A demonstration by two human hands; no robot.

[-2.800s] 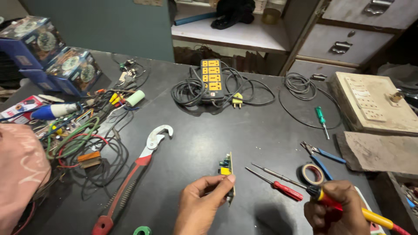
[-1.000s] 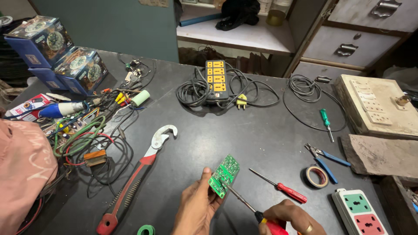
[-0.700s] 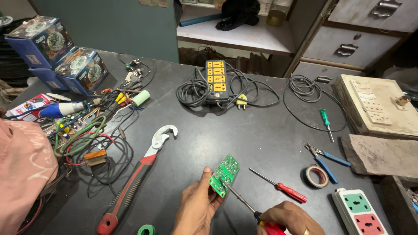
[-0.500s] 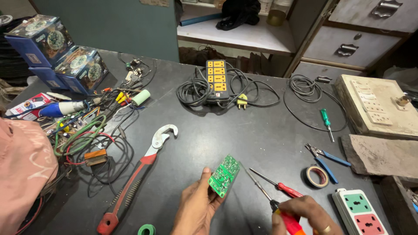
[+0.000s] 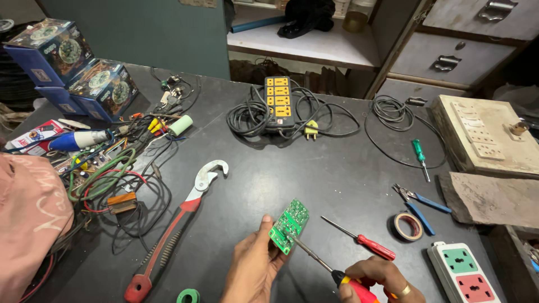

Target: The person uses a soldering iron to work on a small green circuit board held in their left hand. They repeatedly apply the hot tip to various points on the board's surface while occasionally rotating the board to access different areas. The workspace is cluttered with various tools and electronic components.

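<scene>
My left hand [image 5: 252,269] holds a small green circuit board [image 5: 289,224] tilted up above the dark table [image 5: 314,163]. A screwdriver with a red and yellow handle [image 5: 325,266] is gripped in my right hand [image 5: 382,279] at the bottom edge, and its metal tip touches the lower part of the board. A second, smaller red-handled screwdriver [image 5: 359,239] lies on the table just right of the board.
A red-handled wrench [image 5: 174,227] lies left. Tangled wires [image 5: 106,174], blue boxes [image 5: 78,73] and pink cloth [image 5: 28,213] crowd the left side. Yellow power strip [image 5: 276,104] at back. Tape roll [image 5: 409,226], pliers [image 5: 421,202], green screwdriver [image 5: 420,157], socket board [image 5: 466,272] at right.
The board was turned from edge-on to face up in my left hand. My right hand drew the screwdriver away half a second ago, then brought its tip back onto the board.
</scene>
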